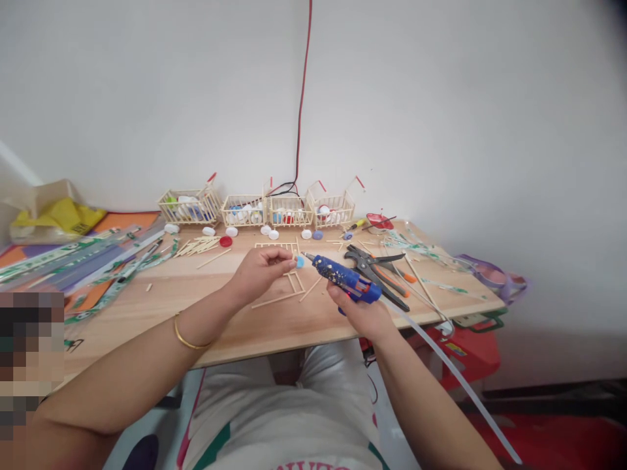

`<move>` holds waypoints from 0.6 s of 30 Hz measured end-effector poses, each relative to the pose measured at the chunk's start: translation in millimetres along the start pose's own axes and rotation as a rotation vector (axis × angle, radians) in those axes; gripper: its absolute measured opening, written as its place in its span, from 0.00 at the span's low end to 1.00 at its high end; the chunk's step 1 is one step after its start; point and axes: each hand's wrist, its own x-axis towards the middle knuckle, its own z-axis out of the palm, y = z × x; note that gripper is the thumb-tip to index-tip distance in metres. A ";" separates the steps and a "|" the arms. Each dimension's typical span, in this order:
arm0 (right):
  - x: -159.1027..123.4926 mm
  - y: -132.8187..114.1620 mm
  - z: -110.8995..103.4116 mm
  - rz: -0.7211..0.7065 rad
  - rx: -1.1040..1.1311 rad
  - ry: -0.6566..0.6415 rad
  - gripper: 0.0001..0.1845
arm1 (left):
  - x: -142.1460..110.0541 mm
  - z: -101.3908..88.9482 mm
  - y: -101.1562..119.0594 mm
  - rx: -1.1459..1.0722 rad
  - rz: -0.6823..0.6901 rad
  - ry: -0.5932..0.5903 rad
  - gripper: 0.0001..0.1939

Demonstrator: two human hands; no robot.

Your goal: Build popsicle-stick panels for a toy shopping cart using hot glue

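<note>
Narrowly apart; glue gun, left hand

Fairly bright pic, soft light, faint shadows on table. Wall dims toward R, far R corner v. dark; pale streak far L. Glue gun fairly sharp, near R blurry. Wide-angle warp esp. at edges; near L pixelated.

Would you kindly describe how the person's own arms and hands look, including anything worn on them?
The left hand is ungloved; a thin, rounded, gold-coloured bangle encircles the left forearm above the wrist. The right hand is ungloved too, and the right forearm shows no jewellery. No sleeves are visible.
</note>
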 end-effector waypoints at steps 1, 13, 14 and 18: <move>-1.8 -2.5 2.2 0.004 0.000 0.005 0.18 | -0.5 0.3 1.3 0.001 0.001 0.003 0.11; -0.2 -7.5 8.2 0.036 0.034 0.060 0.15 | -2.1 0.5 -0.4 0.025 0.025 -0.018 0.12; -0.5 -8.1 8.2 0.049 0.024 0.064 0.15 | -2.2 0.4 -0.5 0.019 0.027 -0.016 0.12; -1.4 -10.1 8.4 0.105 0.002 0.069 0.15 | -2.1 0.3 -0.3 0.007 0.034 -0.015 0.12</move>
